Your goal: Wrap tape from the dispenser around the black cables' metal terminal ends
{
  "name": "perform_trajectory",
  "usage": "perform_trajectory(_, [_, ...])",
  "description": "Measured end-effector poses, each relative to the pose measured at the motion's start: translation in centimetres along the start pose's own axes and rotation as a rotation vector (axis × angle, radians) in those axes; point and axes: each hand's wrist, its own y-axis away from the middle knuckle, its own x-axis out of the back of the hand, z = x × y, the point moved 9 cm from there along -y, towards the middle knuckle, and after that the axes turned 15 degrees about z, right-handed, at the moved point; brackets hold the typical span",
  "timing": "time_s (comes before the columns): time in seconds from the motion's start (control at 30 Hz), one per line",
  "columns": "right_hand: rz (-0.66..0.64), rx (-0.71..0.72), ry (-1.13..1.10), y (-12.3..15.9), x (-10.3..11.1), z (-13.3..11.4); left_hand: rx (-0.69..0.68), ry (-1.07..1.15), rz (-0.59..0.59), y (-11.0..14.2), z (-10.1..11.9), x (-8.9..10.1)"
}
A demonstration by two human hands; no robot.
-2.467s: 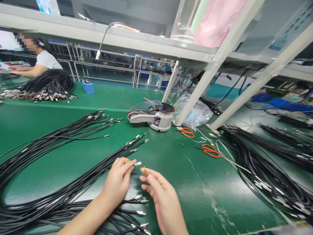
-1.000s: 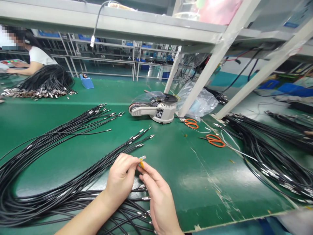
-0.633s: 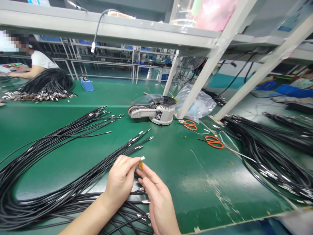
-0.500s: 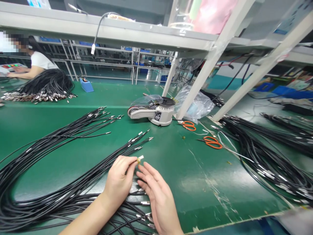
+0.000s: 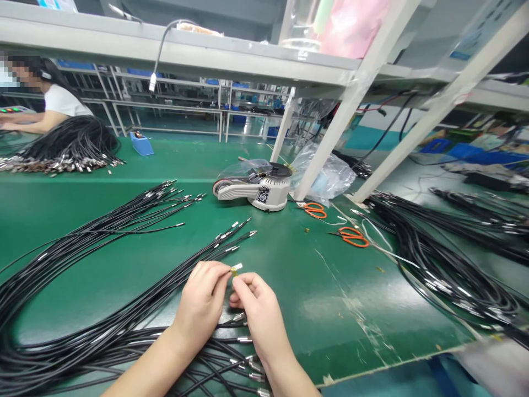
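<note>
Head view: left hand (image 5: pixel 200 295) pinches small metal connector (image 5: pixel 237 266) above green workbench (image 5: pixel 297 292); right hand (image 5: pixel 260 309), fingers curled, grips yellow tape (image 5: pixel 235 273) beneath. Wrapping appears underway; next move calls for steady connector, snug tape.

Right fingers (image 5: pixel 241 286): spread → pinched | yellow tape (image 5: pixel 234 272): now against metal connector (image 5: pixel 237 267)

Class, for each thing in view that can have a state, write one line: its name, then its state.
Left hand: closed, pinching
Connector: held in left fingertips
Right hand: fingertips together, at the tape
Amber tape: against the connector's base
Orange scissors: lying down, unheld
Plastic bag: crumpled
White plug: dangling
</note>
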Motion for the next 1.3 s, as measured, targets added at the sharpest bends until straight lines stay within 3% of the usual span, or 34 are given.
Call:
perform_trajectory(0.3, [0.036,0.148,0.105,0.3,0.7,-1.2,0.249,0.002,-0.145,0.1,-1.9,-0.6])
perform_trajectory(0.67, [0.036,0.209,0.138,0.8,0.5,-1.6,0.591,0.033,-0.292,0.5,-3.4,-0.9])
perform_trajectory(0.9, [0.011,0.218,0.135,0.9,0.2,-1.8,0.875,0.343,-0.328,1.8,-4.4,-2.1])
perform_trajectory(1.03, [-0.001,0.229,0.121,0.8,0.1,-1.8,0.934,0.453,-0.373,2.1,-4.5,-2.6])
perform_trajectory(1.3, [-0.014,0.281,0.155,1.3,0.0,-2.2,0.989,0.504,-0.344,1.9,-4.2,-2.6])
